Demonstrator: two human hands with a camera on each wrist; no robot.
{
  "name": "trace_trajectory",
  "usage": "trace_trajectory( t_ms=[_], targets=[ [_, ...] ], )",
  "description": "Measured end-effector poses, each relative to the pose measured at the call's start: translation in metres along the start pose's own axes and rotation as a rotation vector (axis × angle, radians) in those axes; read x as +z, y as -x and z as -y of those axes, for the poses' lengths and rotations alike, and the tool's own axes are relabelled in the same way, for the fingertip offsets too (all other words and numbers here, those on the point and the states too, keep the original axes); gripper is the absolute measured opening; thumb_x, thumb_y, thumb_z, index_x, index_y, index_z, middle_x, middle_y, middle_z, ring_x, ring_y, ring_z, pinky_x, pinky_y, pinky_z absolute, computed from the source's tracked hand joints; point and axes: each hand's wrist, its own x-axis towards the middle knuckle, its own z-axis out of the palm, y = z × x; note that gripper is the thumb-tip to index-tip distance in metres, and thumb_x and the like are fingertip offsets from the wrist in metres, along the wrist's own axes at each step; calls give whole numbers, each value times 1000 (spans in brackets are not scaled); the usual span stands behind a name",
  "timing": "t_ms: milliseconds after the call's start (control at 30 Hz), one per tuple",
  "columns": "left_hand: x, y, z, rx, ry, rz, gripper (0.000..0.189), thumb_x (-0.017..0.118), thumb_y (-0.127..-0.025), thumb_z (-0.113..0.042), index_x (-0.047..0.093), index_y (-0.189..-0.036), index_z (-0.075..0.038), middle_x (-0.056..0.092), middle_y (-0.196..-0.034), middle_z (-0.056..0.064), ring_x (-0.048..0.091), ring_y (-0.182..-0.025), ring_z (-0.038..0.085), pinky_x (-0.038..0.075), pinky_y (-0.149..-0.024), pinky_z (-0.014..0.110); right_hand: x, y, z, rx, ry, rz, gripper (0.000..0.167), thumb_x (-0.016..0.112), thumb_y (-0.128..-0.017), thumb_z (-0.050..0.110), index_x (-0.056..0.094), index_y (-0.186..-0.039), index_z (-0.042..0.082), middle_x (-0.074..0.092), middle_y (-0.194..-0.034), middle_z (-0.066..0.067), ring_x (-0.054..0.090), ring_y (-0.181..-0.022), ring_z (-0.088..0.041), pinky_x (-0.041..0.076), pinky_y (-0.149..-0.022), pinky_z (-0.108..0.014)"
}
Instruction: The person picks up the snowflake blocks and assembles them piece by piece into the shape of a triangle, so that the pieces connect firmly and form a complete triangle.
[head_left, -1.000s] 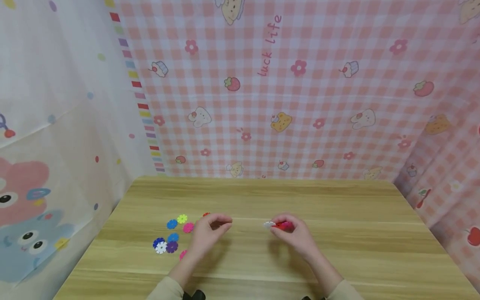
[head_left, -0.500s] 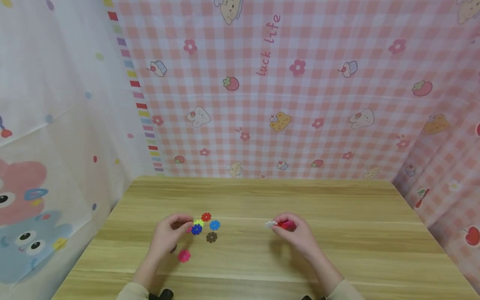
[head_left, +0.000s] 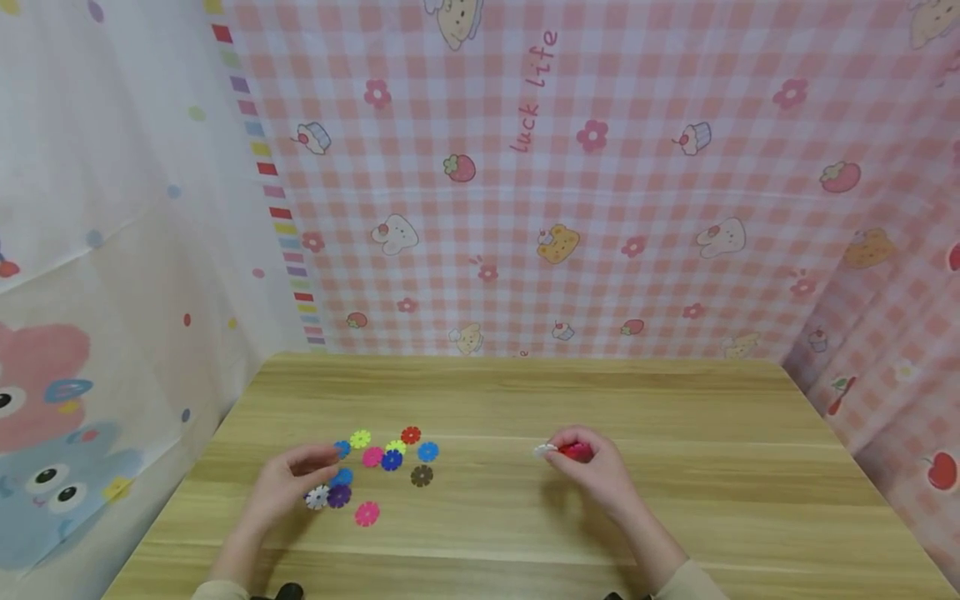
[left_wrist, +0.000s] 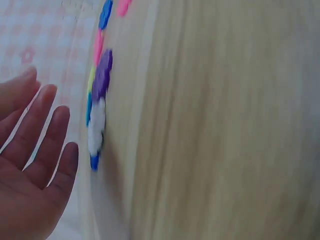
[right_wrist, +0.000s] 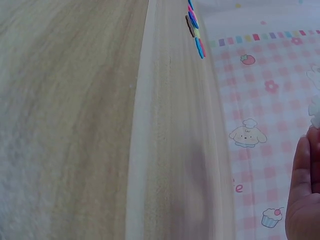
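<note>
My right hand (head_left: 592,471) pinches a white snowflake disc (head_left: 545,450) together with red and pink ones (head_left: 574,451), above the right-middle of the table. How these pieces join is hidden by the fingers. Over the left edge of the scattered discs hovers my left hand (head_left: 288,483), its fingers loosely bent. In the left wrist view those fingers (left_wrist: 47,135) are spread and hold nothing. Nearest to them are a light blue disc (head_left: 342,450), another blue disc (head_left: 342,477), a white disc (head_left: 317,497) and a purple disc (head_left: 340,496).
More flat notched discs lie to the right of the left hand: pink (head_left: 367,514), dark blue (head_left: 392,460), red (head_left: 411,435), brown (head_left: 422,476) and others. The wooden table (head_left: 495,533) ends at a checked pink cloth (head_left: 510,275) behind.
My left hand has moved left from near the table's middle, across the discs to their left side, uncovering several. The right hand stays almost still with its discs.
</note>
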Motion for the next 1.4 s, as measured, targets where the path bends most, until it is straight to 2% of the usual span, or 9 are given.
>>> trace_trajectory(
  t_ms=[233, 367, 533, 667, 733, 867, 967, 1233, 1400],
  targets=[
    [-17, 3, 18, 5, -29, 84, 39, 77, -85, -8, 66, -120, 5, 68, -117, 20, 65, -99, 14, 50, -85, 21, -1, 0, 1, 2, 17, -16, 12, 80, -82, 7, 69, -87, 4, 64, -85, -3, 54, -75, -14, 47, -66, -23],
    [-22, 4, 23, 8, -68, 129, 40, 80, -83, -13, 69, -119, 0, 67, -121, 16, 61, -109, 20, 47, -90, 21, -1, -1, 2, 7, 23, -22, 13, 80, -82, 8, 70, -87, 4, 63, -84, -3, 54, -74, -14, 47, -65, -23],
    [-25, 5, 29, 98, -165, 164, 42, 84, -79, -17, 72, -117, -6, 66, -122, 12, 57, -113, 19, 43, -95, 23, -1, -1, 3, 3, 14, -27, 12, 80, -82, 8, 69, -86, 3, 63, -82, -2, 55, -73, -13, 47, -64, -23],
    [-26, 3, 34, 158, -206, 194, 44, 85, -77, -18, 72, -117, -7, 64, -123, 12, 55, -115, 19, 42, -98, 25, 0, -2, 4, -5, 11, -27, 12, 79, -82, 8, 69, -86, 3, 64, -82, -2, 55, -72, -12, 47, -64, -22],
    [-26, 3, 35, 162, -210, 211, 44, 85, -77, -18, 72, -117, -8, 62, -125, 13, 53, -117, 26, 42, -102, 34, -1, -2, 4, 0, 12, -27, 12, 80, -82, 8, 69, -85, 3, 64, -82, -2, 55, -73, -13, 47, -64, -23],
    [-25, 2, 37, 138, -203, 228, 44, 86, -76, -17, 72, -116, -8, 57, -128, 19, 48, -121, 43, 35, -104, 60, -1, -2, 4, 15, 17, -25, 13, 80, -82, 9, 69, -86, 3, 64, -83, -4, 56, -74, -14, 48, -65, -23],
    [-24, 1, 39, 119, -200, 225, 43, 86, -74, -16, 72, -115, -8, 55, -129, 22, 46, -122, 47, 31, -103, 68, -1, -2, 3, 22, 13, -26, 13, 80, -82, 9, 70, -86, 3, 64, -83, -4, 56, -74, -14, 48, -66, -23],
    [-22, -2, 40, 97, -189, 216, 32, 87, -73, -11, 75, -103, -11, 58, -122, 17, 47, -119, 43, 29, -105, 66, -1, -2, 4, 21, -14, -21, 14, 81, -82, 9, 70, -87, 2, 64, -82, -5, 56, -72, -13, 48, -64, -22],
    [-22, 0, 38, 106, -222, 201, 28, 87, -72, -11, 74, -97, -14, 60, -117, 11, 50, -115, 36, 36, -104, 55, 0, -1, 4, 14, -12, -10, 16, 81, -82, 11, 70, -87, 2, 64, -82, -5, 56, -72, -13, 48, -64, -23]
  ],
)
